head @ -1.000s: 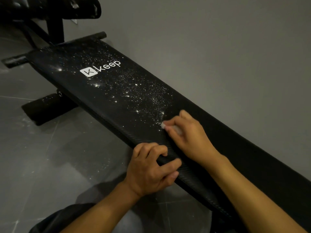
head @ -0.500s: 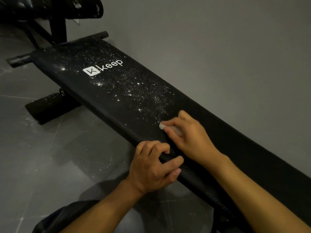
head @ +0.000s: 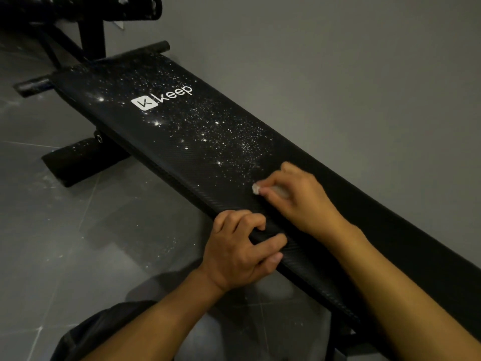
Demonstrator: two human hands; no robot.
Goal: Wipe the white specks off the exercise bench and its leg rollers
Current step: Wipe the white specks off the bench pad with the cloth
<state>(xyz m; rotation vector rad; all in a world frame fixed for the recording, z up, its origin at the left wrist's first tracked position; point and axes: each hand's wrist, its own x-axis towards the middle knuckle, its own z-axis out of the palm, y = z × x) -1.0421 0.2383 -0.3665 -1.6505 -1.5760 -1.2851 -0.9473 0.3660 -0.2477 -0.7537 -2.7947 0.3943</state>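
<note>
A long black exercise bench [head: 182, 152] with a white "keep" logo runs from upper left to lower right. White specks [head: 221, 131] cover its far half; the part near me looks dark and clean. My right hand [head: 302, 201] presses a small white wipe [head: 256, 189] flat on the pad at the edge of the speckled patch. My left hand [head: 239, 251] grips the bench's near edge, fingers curled over it. A black leg roller [head: 80, 162] lies low at the left, another [head: 78, 9] sits at the top left, both dotted with specks.
A grey wall [head: 338, 74] runs right behind the bench. Grey tiled floor [head: 65, 256] spreads to the left, dusted with white specks. A black crossbar [head: 33, 84] sticks out at the bench's far end. My dark-clothed knee [head: 104, 332] shows at the bottom.
The view has drifted slightly, shifting the bench right in frame. My right hand with the wipe has stayed at the edge of the speckled patch; my left hand keeps its hold.
</note>
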